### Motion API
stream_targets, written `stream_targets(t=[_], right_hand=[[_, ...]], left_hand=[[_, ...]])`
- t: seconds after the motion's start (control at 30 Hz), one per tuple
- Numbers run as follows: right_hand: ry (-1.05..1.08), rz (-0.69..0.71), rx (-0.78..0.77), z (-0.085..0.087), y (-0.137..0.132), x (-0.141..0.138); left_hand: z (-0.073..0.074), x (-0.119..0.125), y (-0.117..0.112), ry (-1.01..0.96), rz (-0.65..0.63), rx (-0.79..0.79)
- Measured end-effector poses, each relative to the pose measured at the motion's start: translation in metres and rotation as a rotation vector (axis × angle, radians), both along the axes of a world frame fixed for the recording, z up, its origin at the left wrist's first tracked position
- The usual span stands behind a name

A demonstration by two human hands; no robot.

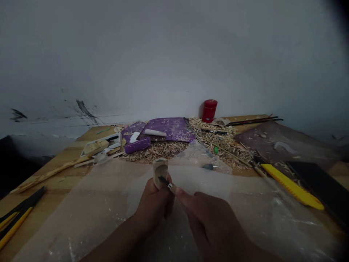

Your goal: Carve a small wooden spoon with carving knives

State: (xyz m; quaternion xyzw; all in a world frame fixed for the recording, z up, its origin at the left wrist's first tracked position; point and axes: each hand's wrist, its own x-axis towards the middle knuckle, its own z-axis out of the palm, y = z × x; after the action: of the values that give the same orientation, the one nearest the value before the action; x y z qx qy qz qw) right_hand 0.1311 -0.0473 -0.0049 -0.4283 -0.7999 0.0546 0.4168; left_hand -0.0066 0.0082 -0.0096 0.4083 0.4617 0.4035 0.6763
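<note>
My left hand [153, 204] is closed round a small pale wooden piece [160, 169], holding it upright above a clear plastic sheet [89, 214]. My right hand [211, 222] is closed on a small carving knife [165, 182], whose dark blade rests against the side of the wooden piece. The two hands meet just in front of me, near the table's front edge.
Wood shavings [163, 149] heap behind the plastic sheet, with a purple mat [174, 128] and a red canister [209, 110] by the wall. A yellow utility knife [291, 186] lies at right, yellow-black tools [16, 218] at left, a wooden stick [49, 174] beyond them.
</note>
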Motion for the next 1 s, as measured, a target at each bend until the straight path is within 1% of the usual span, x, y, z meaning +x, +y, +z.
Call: stream_targets(t=[0.07,0.13,0.2,0.27,0.3,0.37,0.43,0.63,0.7,0.73,0.8,0.9,1.0], right_hand=[[-0.003,-0.011,0.023,-0.003,-0.001,-0.003],[0.038,0.0,-0.027,-0.003,0.0,-0.006],[0.192,0.053,-0.174,0.0,0.002,-0.007],[0.383,0.119,-0.351,0.005,0.004,-0.006],[0.445,0.141,-0.416,0.009,0.004,-0.004],[0.458,0.169,-0.46,0.015,0.005,0.001],[0.359,0.172,-0.424,0.019,0.006,0.01],[-0.156,0.08,-0.23,0.03,0.003,0.033],[-0.258,0.058,-0.174,0.032,0.002,0.035],[-0.284,0.055,-0.152,0.032,0.001,0.034],[-0.265,0.061,-0.131,0.03,0.001,0.029],[-0.121,0.081,-0.143,0.023,0.0,0.019],[0.04,0.107,-0.195,0.016,0.001,0.009]], left_hand=[[0.002,0.0,-0.001,-0.025,0.018,-0.013],[0.005,-0.001,-0.002,-0.046,0.029,-0.029],[0.008,-0.001,-0.003,-0.052,0.027,-0.028],[0.01,-0.002,-0.003,-0.053,0.01,-0.018],[0.011,-0.003,-0.003,-0.057,-0.007,-0.017],[0.012,-0.005,-0.002,-0.079,-0.045,-0.022],[0.011,-0.007,-0.001,-0.109,-0.095,-0.044],[0.004,-0.009,0.001,-0.159,-0.245,-0.123],[0.004,-0.005,0.0,-0.131,-0.254,-0.129],[0.003,-0.003,-0.002,-0.115,-0.23,-0.124],[0.003,0.002,-0.006,-0.09,-0.119,-0.093],[0.002,0.007,-0.011,-0.076,0.031,-0.03],[0.001,0.008,-0.012,-0.059,0.06,-0.01]])
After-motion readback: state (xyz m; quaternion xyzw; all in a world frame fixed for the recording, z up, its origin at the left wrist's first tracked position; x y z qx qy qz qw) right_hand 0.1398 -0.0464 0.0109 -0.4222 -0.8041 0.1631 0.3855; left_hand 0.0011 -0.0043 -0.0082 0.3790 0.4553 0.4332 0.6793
